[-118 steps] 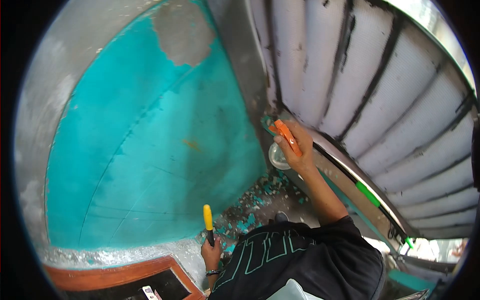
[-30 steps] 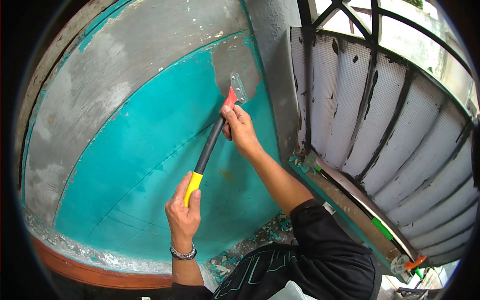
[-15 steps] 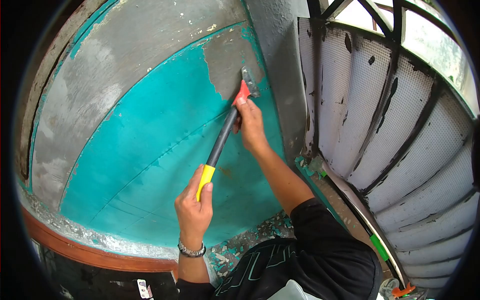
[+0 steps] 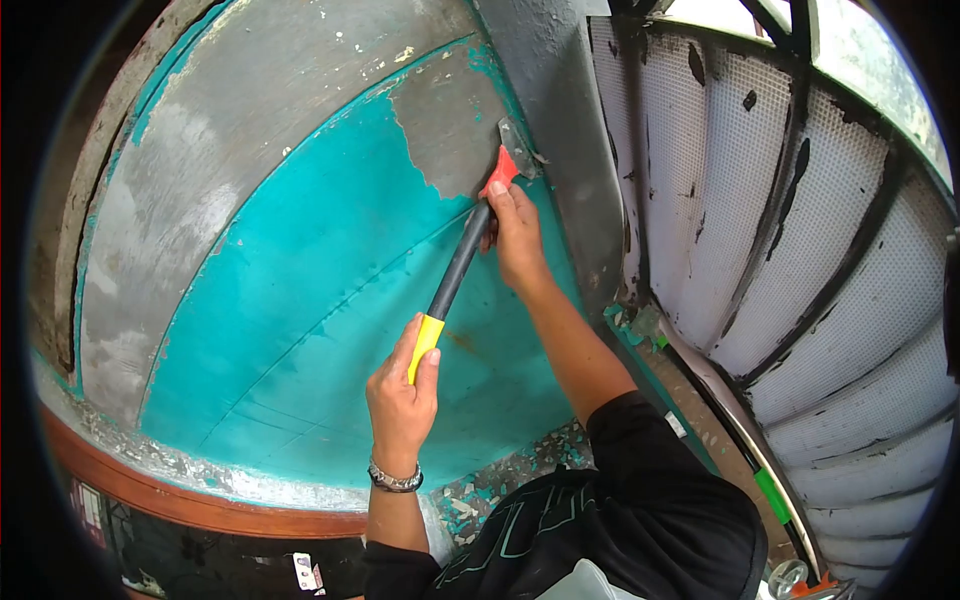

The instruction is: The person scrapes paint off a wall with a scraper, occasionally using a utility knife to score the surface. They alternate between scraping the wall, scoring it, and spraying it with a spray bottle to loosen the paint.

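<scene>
Blade (image 4: 518,150): shifted toward 3 o'clock since the earlier frame, now at the right side of the bare patch (image 4: 448,125), just beside the post (image 4: 566,150).
Scraper (image 4: 461,260): held between your two hands, up at about 12 o'clock in your view; its long axis runs from 7 to 1 o'clock, the blade appearing to rest on the wall.
Right hand (image 4: 518,238): your fingers close round the red neck (image 4: 502,172); this is the nearer hand, the blade just past its fingertips at 1 o'clock.
Left hand (image 4: 400,405): your fingers wrap the yellow grip (image 4: 427,342), at 7 o'clock from your right hand.
Paint (image 4: 300,320): turquoise, spreading toward 8 o'clock from the blade.
Chips (image 4: 462,507): scattered on the floor at 6 o'clock.
</scene>
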{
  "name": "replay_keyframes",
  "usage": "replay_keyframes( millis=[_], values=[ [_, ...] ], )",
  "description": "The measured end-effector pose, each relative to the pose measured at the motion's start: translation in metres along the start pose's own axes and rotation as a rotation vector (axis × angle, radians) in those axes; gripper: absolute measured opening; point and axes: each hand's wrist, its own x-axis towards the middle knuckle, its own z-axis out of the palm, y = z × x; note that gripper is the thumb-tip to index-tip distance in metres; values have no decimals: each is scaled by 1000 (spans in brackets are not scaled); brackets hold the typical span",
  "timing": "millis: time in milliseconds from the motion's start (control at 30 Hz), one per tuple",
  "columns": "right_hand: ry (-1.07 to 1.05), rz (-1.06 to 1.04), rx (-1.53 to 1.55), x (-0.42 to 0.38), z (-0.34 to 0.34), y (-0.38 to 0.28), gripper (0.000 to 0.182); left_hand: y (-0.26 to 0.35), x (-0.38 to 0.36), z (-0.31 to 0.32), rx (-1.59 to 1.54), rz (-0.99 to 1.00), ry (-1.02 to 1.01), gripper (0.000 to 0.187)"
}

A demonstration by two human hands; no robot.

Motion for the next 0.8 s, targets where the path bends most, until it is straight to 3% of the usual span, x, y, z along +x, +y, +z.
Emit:
replay_keyframes(
  millis=[133,200,267,333,533,600,733,800],
  values=[
    [6,-41,5,-25,9,4,32,-3,-22,-8,-9,62,64,39],
    [-109,82,29,-40,11,13,32,-2,-35,-19,4,44,59,38],
    [-91,131,45,-53,10,16,33,6,-43,-29,-40,-145,10,37],
    [-92,174,60,-54,7,20,34,6,-42,-26,-5,-165,-15,38],
    [-52,210,20,-36,-18,22,35,-2,-26,-6,37,47,18,38],
    [-45,205,15,-39,-15,21,35,9,-23,-16,-56,-246,-59,37],
    [-101,200,42,-46,-7,16,36,9,-30,-16,72,-21,-1,37],
    [-47,187,32,-31,-13,15,36,14,-24,-13,-25,-245,-73,37]
  ],
)
